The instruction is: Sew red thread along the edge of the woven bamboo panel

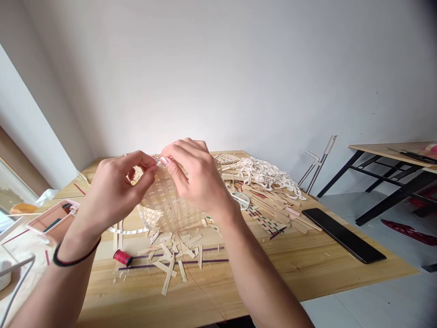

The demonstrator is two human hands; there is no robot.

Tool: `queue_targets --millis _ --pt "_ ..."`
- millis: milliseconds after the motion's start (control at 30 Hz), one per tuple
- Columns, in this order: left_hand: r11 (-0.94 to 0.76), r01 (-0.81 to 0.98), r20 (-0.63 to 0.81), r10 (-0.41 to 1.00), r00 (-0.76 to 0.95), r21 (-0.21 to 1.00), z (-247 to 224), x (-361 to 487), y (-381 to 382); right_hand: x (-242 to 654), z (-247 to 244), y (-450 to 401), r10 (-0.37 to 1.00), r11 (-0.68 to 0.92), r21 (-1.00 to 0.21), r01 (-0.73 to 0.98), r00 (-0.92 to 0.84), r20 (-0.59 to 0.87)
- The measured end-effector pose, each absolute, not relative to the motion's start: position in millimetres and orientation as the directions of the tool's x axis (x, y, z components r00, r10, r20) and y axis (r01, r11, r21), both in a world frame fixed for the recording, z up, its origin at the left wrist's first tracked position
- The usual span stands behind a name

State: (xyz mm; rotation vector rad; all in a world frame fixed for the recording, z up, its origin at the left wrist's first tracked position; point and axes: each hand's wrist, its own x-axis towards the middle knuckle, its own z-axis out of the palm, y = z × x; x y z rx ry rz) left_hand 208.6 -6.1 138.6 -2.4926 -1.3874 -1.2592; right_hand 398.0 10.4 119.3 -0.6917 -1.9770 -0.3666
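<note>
Both hands are raised over the table, fingertips almost touching at the top edge of a pale woven piece (164, 200). My left hand (124, 182) pinches that edge between thumb and index finger. Thumb and fingers of my right hand (193, 173) are closed on the same edge, just to the right. What exactly lies between the fingertips is too small to tell. A thin red thread (177, 209) hangs down in front of the weave and runs over the table. A white strip (128, 231) curves out at the weave's lower left.
Short cut strips (169, 269) and a red thread spool (123, 258) lie on the wooden table (273, 278). Farther right are a white strip pile (266, 173), a tape roll (241, 200) and a black phone-like slab (343, 234). A pink box (53, 221) stands left.
</note>
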Motion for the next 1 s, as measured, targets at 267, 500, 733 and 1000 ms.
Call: queue_targets --millis 267,500,733,1000 --pt "-0.605 0.707 0.638 0.716 0.282 0.366 140.0 207.8 -6.3 396.4 118.9 7.4 0.329 0.774 -0.015 0.633 -0.382 0.864" --pt "-0.598 0.715 0.649 0.712 0.266 0.362 137.5 208.3 -5.1 395.9 116.6 8.5 0.299 0.769 0.017 0.640 -0.382 0.874" --pt "-0.581 0.684 0.668 0.722 0.183 0.441 136.5 205.5 -4.6 378.4 103.3 21.6 0.119 0.768 0.081 0.635 -0.266 0.956" --pt "-0.548 0.748 0.698 0.698 0.162 0.374 136.3 206.4 -4.1 364.8 88.0 34.4 0.061 0.774 0.111 0.623 -0.248 0.967"
